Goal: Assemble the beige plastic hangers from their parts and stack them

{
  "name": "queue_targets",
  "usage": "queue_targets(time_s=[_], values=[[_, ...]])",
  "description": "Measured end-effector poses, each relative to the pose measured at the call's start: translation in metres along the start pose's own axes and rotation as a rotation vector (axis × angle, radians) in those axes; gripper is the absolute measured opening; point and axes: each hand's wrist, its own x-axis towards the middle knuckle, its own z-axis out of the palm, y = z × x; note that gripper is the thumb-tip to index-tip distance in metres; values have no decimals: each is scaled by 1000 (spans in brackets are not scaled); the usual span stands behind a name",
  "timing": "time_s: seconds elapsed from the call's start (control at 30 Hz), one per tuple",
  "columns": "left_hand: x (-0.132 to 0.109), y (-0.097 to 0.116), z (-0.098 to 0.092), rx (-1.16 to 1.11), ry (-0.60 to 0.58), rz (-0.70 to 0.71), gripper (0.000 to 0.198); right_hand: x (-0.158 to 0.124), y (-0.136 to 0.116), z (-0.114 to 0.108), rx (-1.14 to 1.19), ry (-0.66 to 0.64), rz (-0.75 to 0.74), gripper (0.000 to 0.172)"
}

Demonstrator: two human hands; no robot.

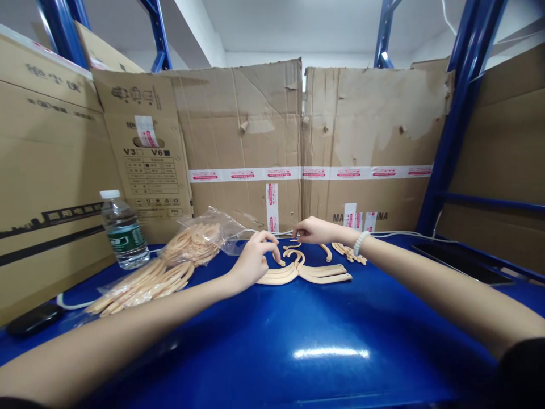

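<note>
My left hand point(255, 258) hovers at the left end of a small group of beige clothes hangers point(321, 277), its fingers bent and apart. Its fingertips are close to a short curved beige piece point(279, 260); whether they touch it I cannot tell. The hangers lie on the blue tabletop point(272, 329), with their hooks point(298, 257) pointing away from me. Farther back, my right hand point(315, 232) has its fingers curled down and pressed together above another curved beige piece point(292, 244). Anything between those fingertips is hidden.
Bagged beige hangers point(145, 284) and another clear bag point(196, 241) lie at left, beside a water bottle point(123, 233) and a black object point(34, 320). Small beige pieces point(349, 253) sit at right, before a dark flat device point(462, 264). Cardboard point(247, 142) walls the back.
</note>
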Motion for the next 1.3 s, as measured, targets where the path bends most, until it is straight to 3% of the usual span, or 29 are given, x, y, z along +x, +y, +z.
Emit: queue_targets(time_s=[0.17, 0.33, 0.53, 0.67, 0.87, 1.0, 1.1, 1.2, 1.3], values=[[26, -13, 9, 51, -50, -8, 40, 32, 15, 21, -85, -111, -11, 29], [37, -35, 23, 102, -217, -6, 34, 44, 22, 38, -126, -155, -13, 27], [45, -53, 30, 190, -414, 62, 33, 40, 22, 47, -156, -84, 72, 20], [49, -56, 26, 268, -480, 154, 25, 31, 25, 42, -141, 53, 132, 16], [49, -52, 13, 341, -506, 328, 19, 10, 26, 19, 3, 407, 245, 20], [44, -47, 1, 374, -443, 367, 21, -18, 7, 5, 156, 582, 277, 28], [32, -35, -10, 389, -376, 359, 20, -44, -18, 2, 321, 629, 279, 34], [10, -12, -20, 381, -339, 373, 21, -66, -43, 8, 755, 624, 310, 36], [-14, 14, -26, 300, -290, 414, 24, -82, -65, 18, 981, 620, 346, 36]])
